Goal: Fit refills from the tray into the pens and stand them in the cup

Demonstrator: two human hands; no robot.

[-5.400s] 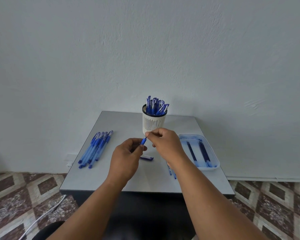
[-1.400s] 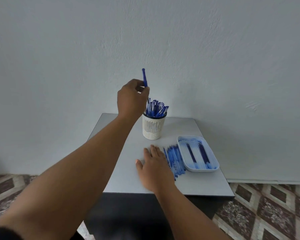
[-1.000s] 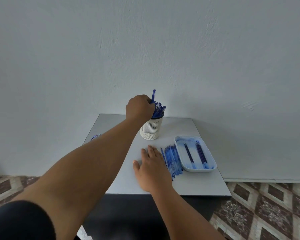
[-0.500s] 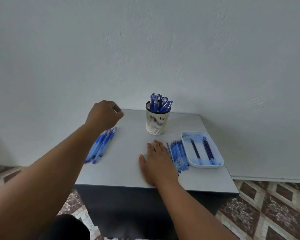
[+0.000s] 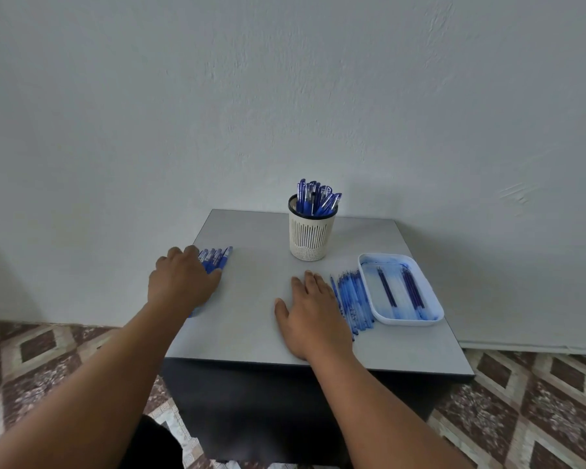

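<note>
1. Currently, in the head view, the left hand [image 5: 182,282] lies palm down over the row of pens [image 5: 215,259] at the desk's [image 5: 251,316] left edge. Its fingers are loosely bent over the pen barrels; whether they grip any pen cannot be told. Only the capped far ends of the pens show beyond the knuckles.
2. The right hand [image 5: 313,316] rests flat on the desk near the front edge, fingers straight and close together, holding nothing. Its little-finger side lies just beside a second row of pale blue pen barrels [image 5: 352,299].
3. That second row sits between the right hand and the tray [image 5: 433,296], close against the tray's left wall.
4. The tray stands near the desk's right edge, towards the front right corner. A few dark refills [image 5: 410,292] lie lengthwise inside it.
5. The cup [image 5: 312,236] stands upright near the back edge, about midway across, with capped pens upright in it. It is well apart from both hands.
6. Bare desk surface shows between the two hands and from there back to the cup.
7. A white wall [image 5: 285,96] rises directly behind the desk's back edge; patterned floor tiles [image 5: 538,401] surround the desk.
</note>
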